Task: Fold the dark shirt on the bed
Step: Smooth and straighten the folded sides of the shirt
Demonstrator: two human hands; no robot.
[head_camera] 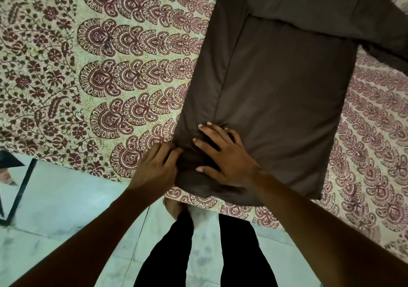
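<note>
Lengthwise on a cream bedspread (110, 77) printed with maroon paisley rows lies the dark shirt (276, 99), its near end at the mattress edge. The right hand (225, 154) rests on its near left part, fingers spread and flat on the cloth. Just beside it, the left hand (154, 169) curls its fingers round the bunched hem corner. Nearer lie pale floor tiles (66, 209), a black frame (19, 189) at the left edge, and the person's legs (167, 253) in black. The shirt is brown and smooth, with one long crease down its left side, a sleeve reaching toward the upper right, and rumples only under the hands.
</note>
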